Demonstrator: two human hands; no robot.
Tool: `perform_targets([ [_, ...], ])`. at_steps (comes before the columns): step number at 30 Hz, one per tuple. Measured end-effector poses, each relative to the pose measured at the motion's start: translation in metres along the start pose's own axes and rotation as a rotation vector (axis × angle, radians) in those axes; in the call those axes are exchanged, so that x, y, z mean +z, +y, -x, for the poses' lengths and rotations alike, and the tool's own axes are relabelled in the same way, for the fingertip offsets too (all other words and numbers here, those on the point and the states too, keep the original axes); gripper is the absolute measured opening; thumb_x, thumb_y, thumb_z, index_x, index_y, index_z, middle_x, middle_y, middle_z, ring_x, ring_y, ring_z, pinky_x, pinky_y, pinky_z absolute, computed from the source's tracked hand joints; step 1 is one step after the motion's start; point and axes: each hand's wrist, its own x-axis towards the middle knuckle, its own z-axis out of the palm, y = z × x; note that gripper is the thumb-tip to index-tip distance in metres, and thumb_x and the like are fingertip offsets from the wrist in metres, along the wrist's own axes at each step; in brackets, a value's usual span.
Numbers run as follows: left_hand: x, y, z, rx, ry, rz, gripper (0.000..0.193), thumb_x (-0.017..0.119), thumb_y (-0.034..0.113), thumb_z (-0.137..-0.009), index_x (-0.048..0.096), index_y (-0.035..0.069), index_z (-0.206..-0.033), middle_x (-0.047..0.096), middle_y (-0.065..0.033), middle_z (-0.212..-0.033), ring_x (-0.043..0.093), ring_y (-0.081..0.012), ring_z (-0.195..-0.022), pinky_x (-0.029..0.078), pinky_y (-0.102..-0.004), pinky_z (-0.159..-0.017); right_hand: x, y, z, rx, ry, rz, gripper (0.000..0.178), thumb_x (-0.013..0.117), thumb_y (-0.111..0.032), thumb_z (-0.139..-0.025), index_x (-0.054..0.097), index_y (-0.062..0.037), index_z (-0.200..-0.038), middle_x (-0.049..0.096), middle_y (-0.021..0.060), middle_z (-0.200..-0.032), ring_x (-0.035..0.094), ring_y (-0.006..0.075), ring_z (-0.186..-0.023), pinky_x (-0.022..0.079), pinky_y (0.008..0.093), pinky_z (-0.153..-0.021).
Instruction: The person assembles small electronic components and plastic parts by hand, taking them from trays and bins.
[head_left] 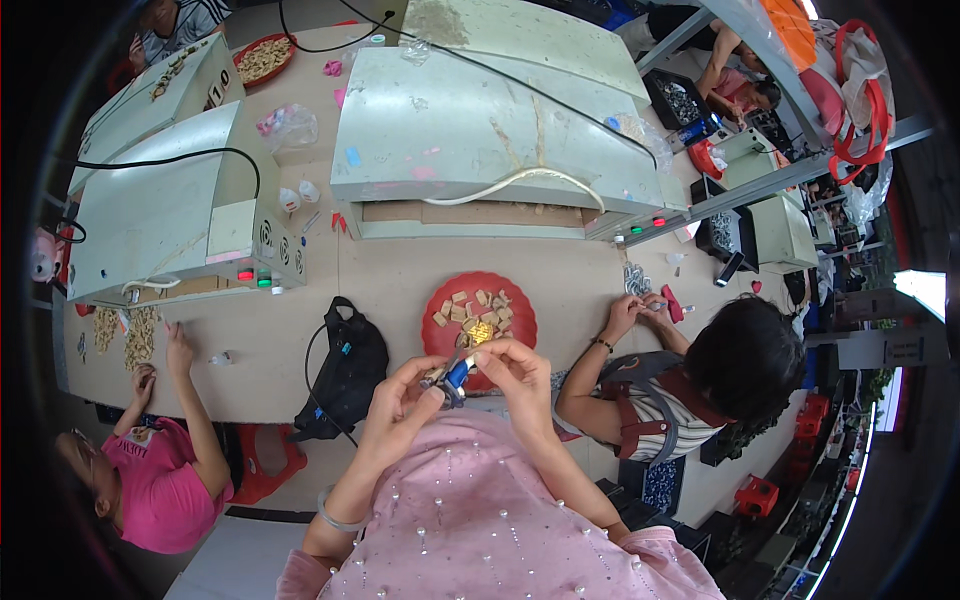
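My left hand and my right hand meet close in front of my body, fingers pinched together. Between them is a small blue and dark piece with a whitish part at its upper end. The fingers cover much of it, so its exact kind does not show. Just beyond the fingertips lies a red scalloped plate. It holds several small tan blocks and a bright yellow cluster. My right fingertips overlap the plate's near edge in the picture.
A black bag with a cord lies left of the plate. Pale green metal machines stand across the table. A co-worker handles small parts close on my right; another, in pink, sits at left beside tan pieces.
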Motion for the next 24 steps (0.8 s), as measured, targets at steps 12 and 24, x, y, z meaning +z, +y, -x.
perform_targets([
  [12, -0.011, -0.017, -0.021, -0.172, -0.226, 0.418, 0.048, 0.044, 0.03, -0.098, 0.039, -0.006, -0.129, 0.061, -0.0189, -0.1, 0.063, -0.0238, -0.078, 0.048, -0.0279, -0.065, -0.003, -0.007, -0.012, -0.079, 0.023, 0.168, 0.012, 0.065, -0.007, -0.085, 0.069, 0.0023, -0.092, 0.063, 0.0027, -0.084, 0.056, 0.0079, -0.078, 0.043, 0.0204, -0.072],
  [24, 0.0, -0.018, -0.015, -0.046, -0.17, 0.219, 0.037, 0.045, 0.029, -0.099, 0.046, 0.001, -0.122, 0.057, -0.0071, -0.095, 0.06, -0.0141, -0.074, 0.045, -0.0241, -0.062, -0.008, -0.005, -0.003, -0.113, 0.002, 0.106, 0.013, 0.064, -0.007, -0.087, 0.069, 0.0016, -0.096, 0.065, 0.0048, -0.088, 0.06, 0.0091, -0.082, 0.047, 0.0222, -0.075],
])
